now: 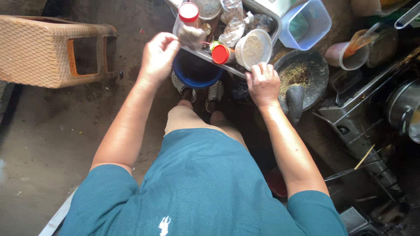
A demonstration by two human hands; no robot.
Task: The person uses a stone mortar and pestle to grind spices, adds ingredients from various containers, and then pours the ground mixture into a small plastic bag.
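Nearest us, teal shirt [201,188] and bare knees fill six o'clock. Our right hand [263,84] sits at one o'clock, fingers curled over the near edge of the metal tray [227,67], gripping it. Just right of it, the stone pestle [294,102] leans in the dark mortar [302,78] of ground spice. Our left hand [158,56] is at eleven o'clock, pinched shut on a small blurred packet [190,36], possibly plastic-wrapped. Under it a blue bowl [197,72]. Farther out, in the tray: red-capped jar [188,14], a round tub of grains [253,49]. Wicker stool [48,50] at ten o'clock.
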